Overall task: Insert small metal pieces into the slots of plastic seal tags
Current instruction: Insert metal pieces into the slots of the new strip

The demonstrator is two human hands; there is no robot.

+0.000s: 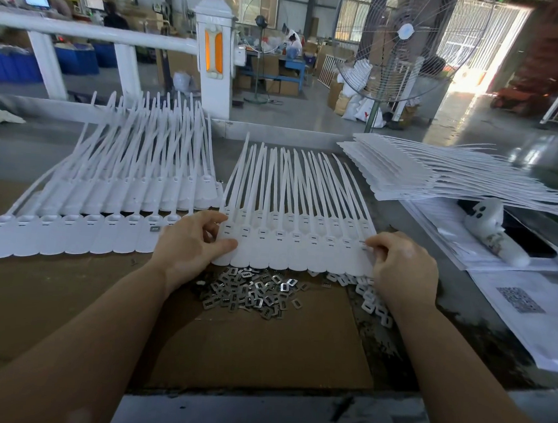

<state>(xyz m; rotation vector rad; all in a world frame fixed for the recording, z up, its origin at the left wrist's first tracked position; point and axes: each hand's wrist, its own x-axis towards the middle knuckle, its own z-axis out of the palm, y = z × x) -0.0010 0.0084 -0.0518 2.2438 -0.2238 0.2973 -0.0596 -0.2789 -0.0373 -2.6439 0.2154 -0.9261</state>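
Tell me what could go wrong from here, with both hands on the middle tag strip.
1. The right hand pinches at the strip's end tag; a push there could skew the strip, which only the left hand presses down.
2. The metal pieces lie loose right under the strip's near edge; a wrist sweep may scatter them off the cardboard.
3. The tag stack leans over the papers and may slide.
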